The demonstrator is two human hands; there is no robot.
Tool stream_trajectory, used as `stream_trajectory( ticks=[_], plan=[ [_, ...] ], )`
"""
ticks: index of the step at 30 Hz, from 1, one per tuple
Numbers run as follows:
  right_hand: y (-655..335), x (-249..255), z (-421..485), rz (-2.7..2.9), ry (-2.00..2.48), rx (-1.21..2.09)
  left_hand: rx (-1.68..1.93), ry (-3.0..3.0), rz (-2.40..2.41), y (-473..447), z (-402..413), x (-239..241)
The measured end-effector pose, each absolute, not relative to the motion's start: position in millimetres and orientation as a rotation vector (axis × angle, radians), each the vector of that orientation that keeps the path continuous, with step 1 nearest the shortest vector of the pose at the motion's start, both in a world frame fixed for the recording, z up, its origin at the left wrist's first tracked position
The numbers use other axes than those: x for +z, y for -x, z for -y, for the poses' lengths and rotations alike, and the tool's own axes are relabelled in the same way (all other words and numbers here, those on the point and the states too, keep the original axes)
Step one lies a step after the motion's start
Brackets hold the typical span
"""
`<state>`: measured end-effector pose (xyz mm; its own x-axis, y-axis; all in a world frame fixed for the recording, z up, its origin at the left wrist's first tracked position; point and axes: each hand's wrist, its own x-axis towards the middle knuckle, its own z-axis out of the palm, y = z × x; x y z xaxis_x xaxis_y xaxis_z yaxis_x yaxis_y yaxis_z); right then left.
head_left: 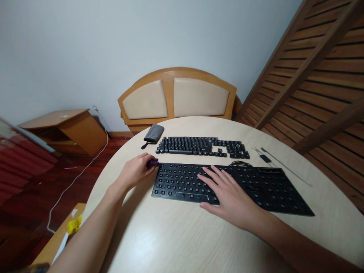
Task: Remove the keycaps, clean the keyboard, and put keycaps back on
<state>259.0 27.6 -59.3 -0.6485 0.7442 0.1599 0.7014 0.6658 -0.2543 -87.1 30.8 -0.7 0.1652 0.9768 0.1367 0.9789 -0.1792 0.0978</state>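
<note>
A black keyboard base with its keycaps off lies on the pale round table. At its far left corner, my left hand is closed around a small purple cloth, which touches the corner. My right hand rests on the middle of the base with its fingers spread, holding nothing. Just beyond the base, the loose black keycaps are laid out in keyboard order, with some gaps toward the right.
A grey pouch lies at the back left of the table. To the right are a keycap puller and a thin rod. A coiled black cable sits behind the base. A wooden headboard stands past the table.
</note>
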Motion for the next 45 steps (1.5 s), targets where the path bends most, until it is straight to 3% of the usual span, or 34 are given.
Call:
stream_trajectory(
  ticks=[24, 39, 45],
  plan=[
    [-259, -59, -27, 2.645, 1.208, 0.277, -0.474, 2.771, 1.899, 96, -35, -14],
    [-257, -59, -28, 2.639, 1.222, 0.297, -0.129, 2.961, 2.210, 84, -18, 12],
    [-258, -61, -29, 2.629, 1.197, 0.274, -0.524, 2.692, 2.072, 88, -25, 10]
  ],
)
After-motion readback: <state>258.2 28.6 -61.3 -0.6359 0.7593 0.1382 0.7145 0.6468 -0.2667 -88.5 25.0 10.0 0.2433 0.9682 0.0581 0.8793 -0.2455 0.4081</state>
